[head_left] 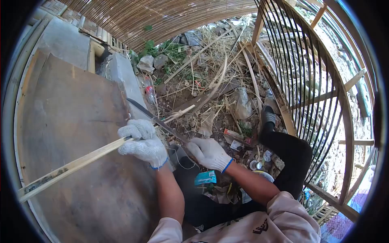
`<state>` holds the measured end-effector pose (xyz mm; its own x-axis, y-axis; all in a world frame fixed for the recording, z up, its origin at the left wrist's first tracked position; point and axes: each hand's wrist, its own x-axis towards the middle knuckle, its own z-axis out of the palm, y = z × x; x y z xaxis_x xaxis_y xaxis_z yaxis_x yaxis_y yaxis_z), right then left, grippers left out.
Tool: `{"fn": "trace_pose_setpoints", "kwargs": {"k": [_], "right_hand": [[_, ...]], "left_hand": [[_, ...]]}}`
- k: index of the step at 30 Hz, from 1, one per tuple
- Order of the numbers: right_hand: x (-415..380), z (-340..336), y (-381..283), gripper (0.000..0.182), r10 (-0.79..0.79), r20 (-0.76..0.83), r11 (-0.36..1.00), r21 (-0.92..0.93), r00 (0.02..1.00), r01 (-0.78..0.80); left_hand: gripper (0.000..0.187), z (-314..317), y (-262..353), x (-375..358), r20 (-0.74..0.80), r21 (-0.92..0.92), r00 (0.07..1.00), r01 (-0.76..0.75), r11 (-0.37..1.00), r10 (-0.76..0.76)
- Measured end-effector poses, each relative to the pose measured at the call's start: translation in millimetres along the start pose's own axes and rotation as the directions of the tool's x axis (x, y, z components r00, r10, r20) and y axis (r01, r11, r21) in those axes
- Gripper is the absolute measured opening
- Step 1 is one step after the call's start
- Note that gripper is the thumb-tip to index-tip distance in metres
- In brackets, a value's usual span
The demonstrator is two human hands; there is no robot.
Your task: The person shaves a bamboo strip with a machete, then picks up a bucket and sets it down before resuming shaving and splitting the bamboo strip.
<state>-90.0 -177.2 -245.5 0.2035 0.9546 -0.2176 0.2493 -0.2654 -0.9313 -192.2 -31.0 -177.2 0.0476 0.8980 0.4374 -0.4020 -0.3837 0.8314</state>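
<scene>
My left hand [142, 141], in a white knitted glove, is closed around a long split bamboo strip [77, 166]. The strip runs out to the lower left over the brown board and shows dark stains toward its far end. My right hand [208, 154], gloved too, is wrapped around the handle of a machete [152, 115]. Its dark, slightly curved blade points up and left, passing just beyond my left hand. A pale, split-ended bamboo piece [178, 114] appears past the blade; whether it belongs to the same strip is hidden by the glove and blade.
A worn brown board [77, 113] lies at my left, beside a grey concrete block [125, 79]. Bamboo scraps, stones and litter cover the ground, including a blue packet [205, 177]. A slatted wooden frame [340, 101] stands at the right. A woven bamboo screen [133, 18] closes the back.
</scene>
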Motion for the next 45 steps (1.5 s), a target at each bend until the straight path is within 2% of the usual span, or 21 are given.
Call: {"fn": "trace_pose_setpoints", "kwargs": {"k": [1,3,4,7,8,11,12,13,15,18,23,25,26,27,30,34,36,37,38,42,45], "right_hand": [[2.6,6.0,9.6,0.043,-0.029,-0.016,0.999,0.013,0.999,0.030],[22.9,9.7,42.8,0.049,0.179,-0.004,0.975,-0.130,0.984,-0.178],[36.3,14.3,74.8,0.057,0.225,0.017,0.970,-0.095,0.974,-0.223],[45.2,16.7,83.2,0.063,0.113,0.009,0.980,-0.165,0.994,-0.110],[44.3,-2.1,36.6,0.063,0.299,0.137,0.947,-0.159,0.944,-0.277],[28.1,9.1,17.6,0.059,0.107,0.053,0.991,-0.091,0.993,-0.102],[21.1,12.3,10.1,0.055,0.126,0.093,0.992,-0.014,0.988,-0.125],[14.6,15.7,3.6,0.052,0.003,0.016,0.999,-0.036,1.000,-0.003],[19.8,22.6,14.4,0.051,-0.068,0.007,0.998,0.007,0.998,0.068],[48.7,25.1,73.4,0.058,0.250,-0.021,0.956,-0.152,0.968,-0.250],[60.9,10.4,60.9,0.069,0.280,0.070,0.959,-0.074,0.957,-0.275],[56.3,-2.0,43.7,0.073,0.497,0.319,0.736,0.339,0.807,-0.586],[58.7,13.5,56.7,0.068,0.348,0.117,0.918,0.158,0.930,-0.364],[54.1,18.8,60.7,0.068,0.354,0.116,0.915,0.160,0.928,-0.369],[25.2,17.3,12.4,0.056,0.094,0.050,0.992,0.083,0.994,-0.097],[46.5,40.3,73.3,0.055,0.187,-0.114,0.974,-0.112,0.976,-0.199],[63.9,39.5,127.3,0.068,0.469,-0.116,0.867,-0.130,0.875,-0.482],[71.2,50.1,182.6,0.071,0.633,-0.068,0.763,-0.113,0.771,-0.636],[55.3,46.4,193.4,0.072,0.677,-0.094,0.721,-0.110,0.730,-0.684],[-2.2,28.8,151.7,0.066,0.630,-0.046,0.772,-0.065,0.775,-0.632],[-14.1,31.4,100.5,0.056,0.507,-0.101,0.862,0.091,0.856,-0.499]], "left_hand": [[0.069,-1.9,1.8,0.2,-0.038,0.010,0.999,-0.037,0.999,0.037],[0.068,-11.6,1.5,0.4,-0.050,-0.009,0.998,-0.036,0.999,0.036],[0.067,-12.6,-0.3,3.2,-0.055,-0.043,0.998,-0.043,0.998,0.040],[0.065,-20.9,1.5,8.3,-0.133,-0.043,0.987,-0.096,0.994,0.090],[0.065,-23.6,4.5,9.0,-0.168,-0.037,0.985,-0.041,0.998,0.034],[0.066,-18.7,-1.2,7.8,-0.113,-0.097,0.991,-0.086,0.992,0.075],[0.066,-16.6,-2.4,8.0,-0.117,-0.097,0.991,-0.079,0.992,0.068],[0.066,-14.3,-1.6,7.5,-0.129,-0.045,0.987,-0.102,0.994,0.095],[0.066,-14.2,-1.0,3.6,-0.124,0.015,0.986,-0.112,0.994,0.113],[0.066,-9.7,-2.4,6.3,-0.068,-0.044,0.994,-0.089,0.995,0.086],[0.067,-18.0,-4.6,13.5,-0.162,-0.030,0.986,-0.052,0.998,0.046],[0.067,-15.7,-4.0,15.9,-0.146,-0.026,0.987,-0.070,0.997,0.066],[0.068,-15.3,-5.0,15.8,-0.132,-0.014,0.988,-0.078,0.997,0.075],[0.068,-15.5,-7.2,13.8,-0.121,0.004,0.990,-0.077,0.997,0.077],[0.068,-12.6,-6.7,9.4,-0.112,0.023,0.989,-0.093,0.995,0.096],[0.068,-5.3,-6.0,6.4,-0.111,0.033,0.990,-0.078,0.996,0.082],[0.069,-5.1,-9.4,5.5,-0.157,0.018,0.983,-0.089,0.996,0.091],[0.069,-4.7,-7.7,5.9,-0.140,0.008,0.986,-0.086,0.996,0.087],[0.069,-5.2,-4.0,5.0,-0.120,0.010,0.990,-0.076,0.997,0.077],[0.069,-11.0,-4.8,2.6,-0.106,-0.045,0.991,-0.090,0.995,0.085],[0.070,-5.7,0.6,1.3,-0.048,-0.110,0.994,-0.099,0.989,0.094]]}}
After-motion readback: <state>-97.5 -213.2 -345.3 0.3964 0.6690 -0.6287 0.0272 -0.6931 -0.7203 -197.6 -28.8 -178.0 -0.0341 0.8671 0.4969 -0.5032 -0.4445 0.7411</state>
